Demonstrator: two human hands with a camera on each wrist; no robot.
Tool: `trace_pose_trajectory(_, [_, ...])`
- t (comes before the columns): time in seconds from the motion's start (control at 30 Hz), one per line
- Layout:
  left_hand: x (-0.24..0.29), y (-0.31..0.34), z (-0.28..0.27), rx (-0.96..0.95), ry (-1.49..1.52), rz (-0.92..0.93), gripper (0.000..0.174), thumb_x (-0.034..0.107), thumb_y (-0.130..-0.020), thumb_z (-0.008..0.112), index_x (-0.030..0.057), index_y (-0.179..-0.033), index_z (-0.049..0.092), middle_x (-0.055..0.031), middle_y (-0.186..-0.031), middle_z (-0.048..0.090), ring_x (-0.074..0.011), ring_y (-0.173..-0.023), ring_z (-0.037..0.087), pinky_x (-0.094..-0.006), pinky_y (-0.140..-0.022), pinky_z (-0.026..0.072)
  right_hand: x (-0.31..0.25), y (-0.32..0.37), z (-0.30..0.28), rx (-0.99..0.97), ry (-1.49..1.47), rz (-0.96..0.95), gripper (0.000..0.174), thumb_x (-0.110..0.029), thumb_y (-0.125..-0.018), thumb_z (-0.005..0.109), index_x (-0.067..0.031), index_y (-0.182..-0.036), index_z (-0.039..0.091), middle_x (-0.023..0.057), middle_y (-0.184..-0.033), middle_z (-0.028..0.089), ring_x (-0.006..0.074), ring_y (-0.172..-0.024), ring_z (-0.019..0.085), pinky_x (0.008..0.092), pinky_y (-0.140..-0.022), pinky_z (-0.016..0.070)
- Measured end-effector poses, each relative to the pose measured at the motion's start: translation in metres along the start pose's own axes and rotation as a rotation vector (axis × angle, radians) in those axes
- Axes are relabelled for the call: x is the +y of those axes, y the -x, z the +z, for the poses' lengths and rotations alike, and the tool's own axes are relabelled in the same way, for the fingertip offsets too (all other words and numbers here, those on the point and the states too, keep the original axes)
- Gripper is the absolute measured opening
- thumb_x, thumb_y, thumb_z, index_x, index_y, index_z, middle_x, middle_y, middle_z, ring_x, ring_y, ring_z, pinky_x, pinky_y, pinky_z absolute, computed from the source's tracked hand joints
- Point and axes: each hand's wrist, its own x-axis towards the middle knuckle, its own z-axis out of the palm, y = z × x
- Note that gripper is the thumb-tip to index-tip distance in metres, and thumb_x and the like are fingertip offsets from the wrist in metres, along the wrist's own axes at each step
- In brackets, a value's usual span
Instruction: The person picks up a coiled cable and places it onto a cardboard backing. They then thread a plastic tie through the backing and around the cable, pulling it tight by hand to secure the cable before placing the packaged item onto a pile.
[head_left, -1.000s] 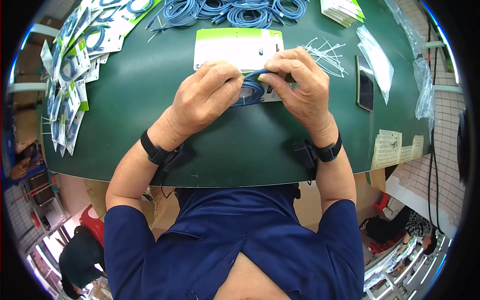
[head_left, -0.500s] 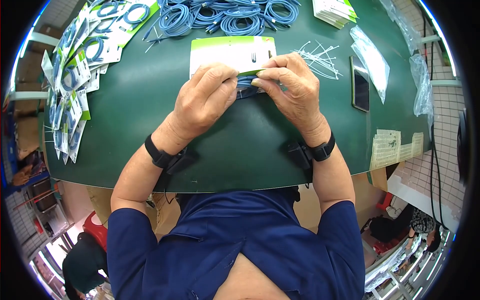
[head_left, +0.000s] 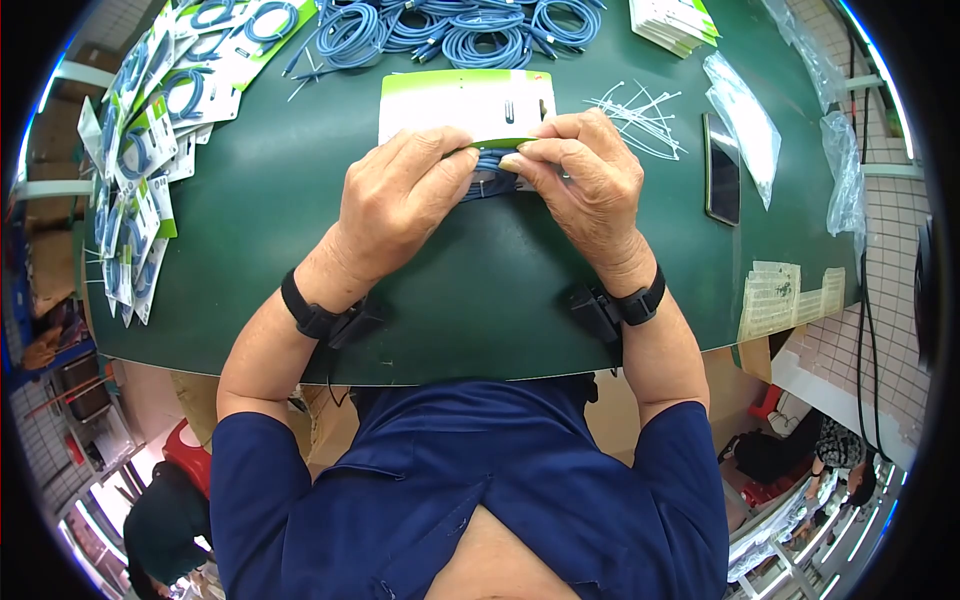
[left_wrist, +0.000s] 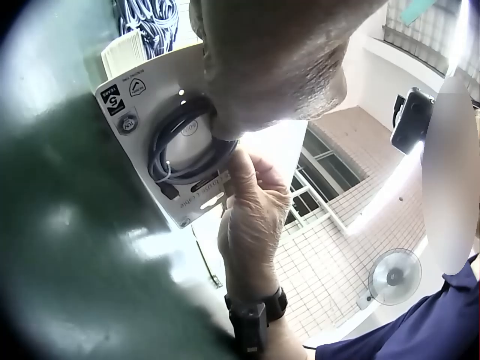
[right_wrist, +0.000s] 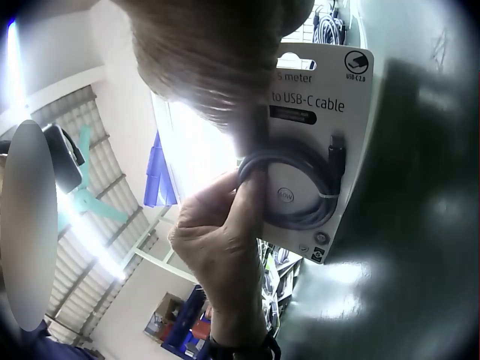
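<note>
A printed packaging card (right_wrist: 352,97), lettered "USB-C cable" in the right wrist view, is tilted up between both hands. On its face lies a coiled blue USB-C cable (left_wrist: 169,142) with a small white tie round the coil. My left hand (head_left: 400,200) pinches the card and coil from the left, thumb on the near side. From the right, my right hand (head_left: 595,180) pinches them between thumb and fingers. A green strip shows between the fingertips in the head view. Just beyond the fingers is a white panel (head_left: 440,105) with a green band.
Coiled blue cables (head_left: 485,35) lie at the back. Carded cables (head_left: 145,150) pile up on the left. To the right are white cable ties (head_left: 640,120), a phone (head_left: 722,170), a clear plastic bag (head_left: 745,125) and a stack of cards (head_left: 672,25).
The right fingers have moved from the cable's end in against the card and coil. The green strip has come into view between the hands, and much of the coil is now covered.
</note>
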Motion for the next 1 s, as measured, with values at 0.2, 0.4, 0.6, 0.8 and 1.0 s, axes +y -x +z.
trace_pose_trajectory(0.2, [0.002, -0.001, 0.003, -0.005, -0.01, 0.002, 0.019, 0.001, -0.079, 0.079, 0.0023, -0.096, 0.07, -0.0089, -0.104, 0.072, -0.0264, -0.087, 0.073, -0.0366, -0.069, 0.0605, -0.002, 0.001, 0.005, 0.028, -0.011, 0.012, 0.025, -0.01, -0.073, 0.095, -0.0061, -0.088, 0.077, 0.0056, -0.088, 0.071, 0.0216, -0.079, 0.064, 0.0333, -0.067, 0.0537])
trace_pose_trajectory(0.4, [0.001, -0.005, -0.002, -0.073, -0.02, 0.011, 0.022, -0.001, -0.078, 0.078, 0.0012, -0.097, 0.067, -0.0102, -0.104, 0.071, -0.0281, -0.089, 0.074, -0.0379, -0.072, 0.0611, -0.001, -0.002, 0.002, 0.035, 0.018, 0.005, 0.027, -0.011, -0.071, 0.096, -0.0058, -0.09, 0.077, 0.0067, -0.088, 0.071, 0.0224, -0.079, 0.065, 0.0335, -0.067, 0.0542])
trace_pose_trajectory(0.6, [-0.002, -0.009, 0.001, -0.066, 0.025, 0.01, 0.021, -0.003, -0.079, 0.078, 0.0005, -0.096, 0.066, -0.0109, -0.103, 0.071, -0.0283, -0.089, 0.073, -0.0385, -0.073, 0.0608, 0.02, -0.012, -0.028, 0.054, -0.076, 0.126, 0.016, -0.006, -0.082, 0.089, -0.0042, -0.094, 0.077, 0.0054, -0.091, 0.074, 0.0174, -0.079, 0.068, 0.0294, -0.07, 0.0557])
trace_pose_trajectory(0.8, [-0.011, -0.004, 0.001, -0.095, 0.172, -0.124, 0.02, -0.003, -0.08, 0.078, 0.0, -0.095, 0.066, -0.0109, -0.102, 0.072, -0.0297, -0.087, 0.073, -0.0389, -0.073, 0.0601, 0.08, 0.005, -0.083, -0.166, 0.289, 0.548, 0.018, -0.012, -0.086, 0.085, 0.0014, -0.096, 0.077, 0.0079, -0.084, 0.075, 0.0146, -0.075, 0.069, 0.0279, -0.072, 0.0566])
trace_pose_trajectory(1.0, [-0.02, 0.0, 0.005, -0.071, 0.293, -0.285, 0.019, -0.003, -0.079, 0.079, -0.0001, -0.094, 0.068, -0.0112, -0.102, 0.073, -0.0309, -0.085, 0.073, -0.0383, -0.072, 0.0591, 0.093, 0.01, -0.105, -0.466, 0.448, 0.758, 0.026, -0.019, -0.083, 0.086, 0.0035, -0.092, 0.077, 0.0136, -0.082, 0.076, 0.021, -0.072, 0.07, 0.0358, -0.07, 0.0567])
